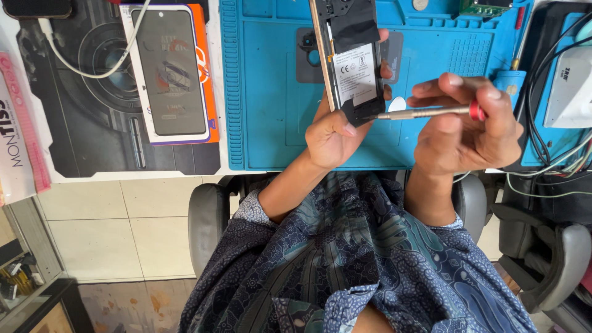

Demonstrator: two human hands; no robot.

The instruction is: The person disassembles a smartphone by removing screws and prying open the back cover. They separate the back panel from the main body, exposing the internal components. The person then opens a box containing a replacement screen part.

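Blue work mat point(271, 123) on desk, tiled floor point(111, 228), opened phone point(351, 68), screwdriver point(425, 113)

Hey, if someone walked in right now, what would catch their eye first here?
The opened phone with its back removed, held upright by the left hand over the blue work mat. Next, the slim screwdriver in the right hand, its tip at the phone's lower edge. At upper left, a boxed screen protector lies flat.
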